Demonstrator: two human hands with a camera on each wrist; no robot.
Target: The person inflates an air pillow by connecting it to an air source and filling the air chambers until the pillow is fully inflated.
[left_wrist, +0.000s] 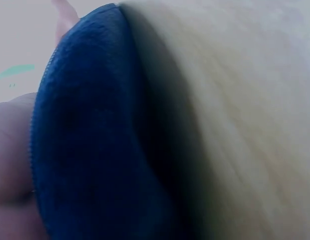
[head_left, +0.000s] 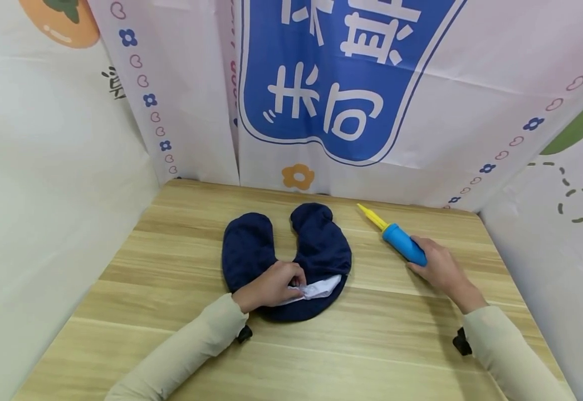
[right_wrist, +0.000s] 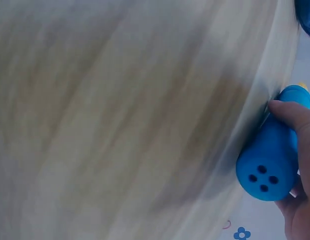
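Observation:
A navy U-shaped neck pillow (head_left: 323, 239) lies flat on the table, its white inner part (head_left: 326, 286) showing through an opening along the curved near side. At that opening my left hand (head_left: 273, 284) pinches the white part with curled fingers; a small clear piece, perhaps a valve, shows by the fingertips. The left wrist view is mostly filled by the pillow's navy fabric (left_wrist: 89, 125). To the right, my right hand (head_left: 439, 267) grips a blue hand pump (head_left: 403, 244) with a yellow nozzle pointing away and left. Holes show in the pump's end (right_wrist: 265, 182) in the right wrist view.
The wood-grain table (head_left: 171, 245) meets a printed cloth (head_left: 301, 150) with a blue sign at its far edge. White sheets (head_left: 45, 195) with printed drawings close off the left and right sides.

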